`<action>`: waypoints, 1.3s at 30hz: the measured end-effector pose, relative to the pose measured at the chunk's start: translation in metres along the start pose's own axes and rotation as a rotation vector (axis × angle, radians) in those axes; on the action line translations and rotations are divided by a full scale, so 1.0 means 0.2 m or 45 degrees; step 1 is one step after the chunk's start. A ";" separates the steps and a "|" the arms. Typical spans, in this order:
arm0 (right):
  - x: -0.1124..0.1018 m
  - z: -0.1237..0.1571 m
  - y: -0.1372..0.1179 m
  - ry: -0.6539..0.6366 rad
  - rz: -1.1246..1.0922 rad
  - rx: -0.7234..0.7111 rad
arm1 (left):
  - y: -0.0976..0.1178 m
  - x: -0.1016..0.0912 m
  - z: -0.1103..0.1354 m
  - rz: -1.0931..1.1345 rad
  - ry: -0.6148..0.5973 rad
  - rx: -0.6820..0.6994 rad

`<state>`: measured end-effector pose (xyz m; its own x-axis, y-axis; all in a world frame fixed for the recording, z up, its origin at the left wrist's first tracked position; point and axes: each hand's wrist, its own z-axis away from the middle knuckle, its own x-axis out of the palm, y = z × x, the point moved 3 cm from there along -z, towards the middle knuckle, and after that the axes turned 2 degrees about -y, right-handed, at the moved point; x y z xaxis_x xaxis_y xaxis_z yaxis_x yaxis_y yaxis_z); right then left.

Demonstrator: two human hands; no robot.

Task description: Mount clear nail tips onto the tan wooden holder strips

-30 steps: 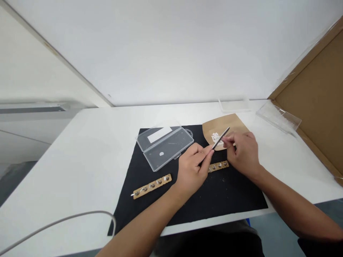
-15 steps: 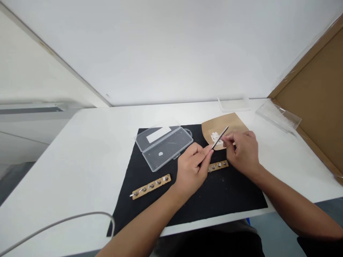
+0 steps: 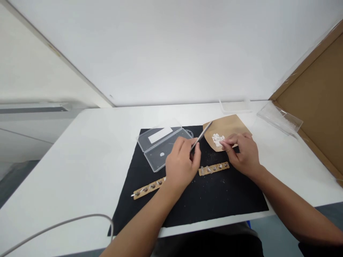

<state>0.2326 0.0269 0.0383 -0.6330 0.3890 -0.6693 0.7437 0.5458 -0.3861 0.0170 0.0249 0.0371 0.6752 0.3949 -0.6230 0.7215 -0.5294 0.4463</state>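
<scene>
My left hand is closed around a thin grey nail file, which points up and to the right. On the brown paper lies a heap of small white pieces that look like false nail tips. At the right edge of this heap, the fingertips of my right hand are pinched together; whatever is between them is too small to make out. Below the paper sits a wooden strip with round metal studs and small clear or white pieces on them. A similar strip lies left, partly hidden by my left hand.
An open clear plastic case with a white label lies behind my left hand on the black mat. Clear trays stand at the back and right, near a cardboard box. A cable crosses the front left.
My left hand has moved left and down with the nail file, away from my right hand. My right fingertips have come down to the white heap. More of the right wooden strip shows.
</scene>
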 end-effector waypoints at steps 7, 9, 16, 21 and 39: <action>0.00 0.03 -0.02 0.038 -0.095 -0.163 | -0.17 -0.06 -0.03 -0.550 -0.155 -0.457; 0.00 0.04 -0.02 0.051 -0.097 -0.202 | -0.19 -0.06 -0.03 -0.595 -0.233 -0.483; -0.01 0.04 -0.06 0.110 -0.024 -0.372 | -0.09 -0.03 -0.03 -0.143 -0.098 0.046; -0.04 0.05 -0.10 0.070 0.060 -0.523 | 0.05 -0.01 0.00 0.678 -0.291 0.023; -0.07 0.08 -0.13 0.082 -0.034 -0.754 | 0.06 0.04 0.06 1.273 -0.349 -0.695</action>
<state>0.2255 -0.0058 0.0481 -0.6752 0.4040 -0.6171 0.4928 0.8696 0.0301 0.0297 0.0128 0.0301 0.9715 -0.2250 0.0739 -0.0971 -0.0941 0.9908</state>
